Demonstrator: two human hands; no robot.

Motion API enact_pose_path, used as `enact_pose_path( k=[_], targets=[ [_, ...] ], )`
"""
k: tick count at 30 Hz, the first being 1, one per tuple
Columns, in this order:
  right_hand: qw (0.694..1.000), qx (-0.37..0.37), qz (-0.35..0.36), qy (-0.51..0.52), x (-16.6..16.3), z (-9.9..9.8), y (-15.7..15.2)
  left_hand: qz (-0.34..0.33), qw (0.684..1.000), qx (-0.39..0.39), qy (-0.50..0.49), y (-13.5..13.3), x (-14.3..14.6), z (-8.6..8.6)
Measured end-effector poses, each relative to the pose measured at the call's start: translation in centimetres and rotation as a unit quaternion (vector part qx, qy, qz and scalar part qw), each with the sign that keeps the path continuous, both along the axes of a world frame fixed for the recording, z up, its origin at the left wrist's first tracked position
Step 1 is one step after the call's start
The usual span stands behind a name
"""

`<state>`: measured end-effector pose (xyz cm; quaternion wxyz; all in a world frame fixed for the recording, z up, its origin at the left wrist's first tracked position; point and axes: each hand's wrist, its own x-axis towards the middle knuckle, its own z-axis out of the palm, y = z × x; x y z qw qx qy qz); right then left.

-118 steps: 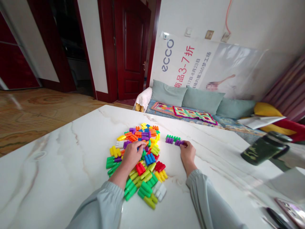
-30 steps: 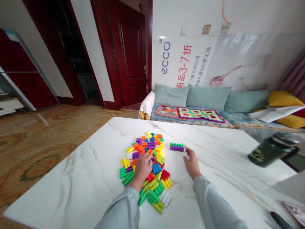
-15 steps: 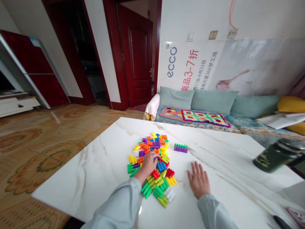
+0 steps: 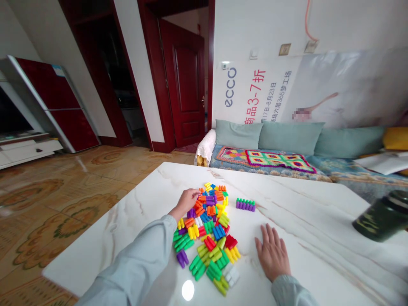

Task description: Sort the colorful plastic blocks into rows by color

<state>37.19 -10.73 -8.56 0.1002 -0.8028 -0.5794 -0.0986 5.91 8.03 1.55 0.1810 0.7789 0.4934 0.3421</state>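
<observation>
The left hand [image 4: 188, 199] is placed on the far left edge of the pile of blocks [image 4: 208, 231], fingers curled down onto orange and purple pieces. Whether a block is actually gripped cannot be told. The arm is stretched along the left side of the pile in a grey sleeve.

The right hand [image 4: 273, 251] is laid flat on the worktop [image 4: 306, 212], palm down, fingers spread, nothing held. It is set to the right of the pile, near its closest end, apart from any block.

The pile is spread loosely over the white marbled worktop: green, yellow, red, blue, orange, purple and white pieces. A purple block [image 4: 182, 258] is seen just off the pile's near left side, and a white block [image 4: 233, 275] at its near edge.

A joined strip [image 4: 245, 205] of green and purple blocks is seen right of the pile's far end, separate from it.

A dark green flask [image 4: 381, 219] is seen well to the right of the pile.
</observation>
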Motion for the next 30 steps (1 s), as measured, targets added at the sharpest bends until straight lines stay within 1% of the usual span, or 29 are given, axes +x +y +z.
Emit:
enact_pose_path(
  k=[4,8,10,13,18,22,25,27,30],
  targets=[
    [1.0,0.014,0.001,0.004,0.2,-0.5,0.1,-0.047,0.998,-0.008,0.044,1.8,5.1,-0.3],
    [0.999,0.033,0.0,0.005,0.4,-0.9,0.2,-0.062,0.993,-0.031,0.095,3.4,9.7,-0.6],
    [0.999,0.034,-0.002,0.008,0.4,-0.9,0.2,-0.059,0.99,-0.049,0.12,3.9,11.2,-0.9],
    [1.0,0.025,0.001,0.017,0.4,-0.9,0.3,-0.048,0.987,-0.064,0.141,4.5,12.5,-1.5],
    [1.0,0.01,-0.008,0.013,0.2,-0.6,0.3,-0.042,0.988,-0.075,0.129,4.7,13.0,-2.3],
    [1.0,-0.008,-0.012,0.014,0.0,-0.1,0.2,-0.058,0.991,-0.088,0.079,4.1,12.6,-1.8],
    [1.0,-0.014,-0.011,0.019,-0.1,0.3,0.1,-0.064,0.992,-0.105,0.008,3.5,11.5,-0.8],
    [1.0,-0.011,-0.008,0.019,-0.1,0.3,0.1,-0.06,0.989,-0.12,-0.059,3.0,10.5,0.0],
    [1.0,-0.001,-0.005,0.02,0.0,0.2,0.1,-0.046,0.97,-0.154,-0.184,1.8,8.4,0.8]
  ],
)
